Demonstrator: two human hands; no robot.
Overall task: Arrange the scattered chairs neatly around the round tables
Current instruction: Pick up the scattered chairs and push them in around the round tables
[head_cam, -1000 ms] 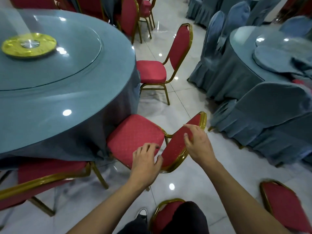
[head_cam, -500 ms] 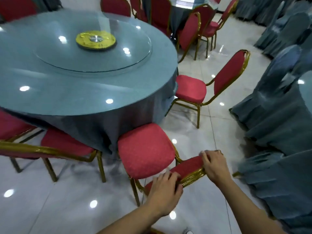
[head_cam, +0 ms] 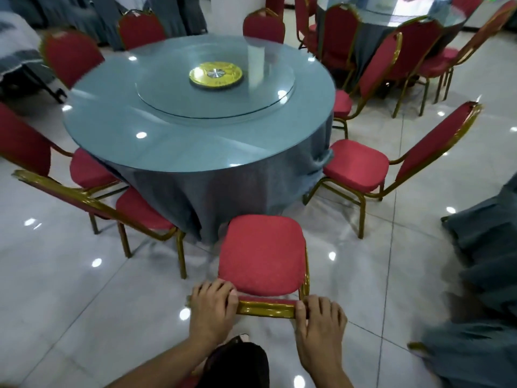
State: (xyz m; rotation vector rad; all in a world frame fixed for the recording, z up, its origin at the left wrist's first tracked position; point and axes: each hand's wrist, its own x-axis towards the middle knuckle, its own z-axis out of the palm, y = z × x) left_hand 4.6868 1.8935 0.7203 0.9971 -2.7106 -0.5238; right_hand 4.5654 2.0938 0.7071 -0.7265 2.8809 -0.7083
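Floor: glossy pale grey tiles [head_cam: 70,303], ceiling lights reflected.
Table: round glass-topped table [head_cam: 173,135], grey cloth.
Chair: red-cushioned gold-framed chair [head_cam: 263,253] before you, facing the table.
Grip: your left hand [head_cam: 214,310] and right hand [head_cam: 321,329] clasp its top rail.

Both forearms are bare up to the frame edge — no sleeves, no watch, no rings or bands seen. Left hand [head_cam: 214,312] and right hand [head_cam: 320,329] are ungloved, w/ short plain nails, no polish. Btwn the arms, at bottom centre, a dark rounded shape [head_cam: 237,365] — prob. a knee in black trousers, tho it's blurred & partly cut off, so fabric and cut can't be told. Nothing else of the person's clothing is in view.
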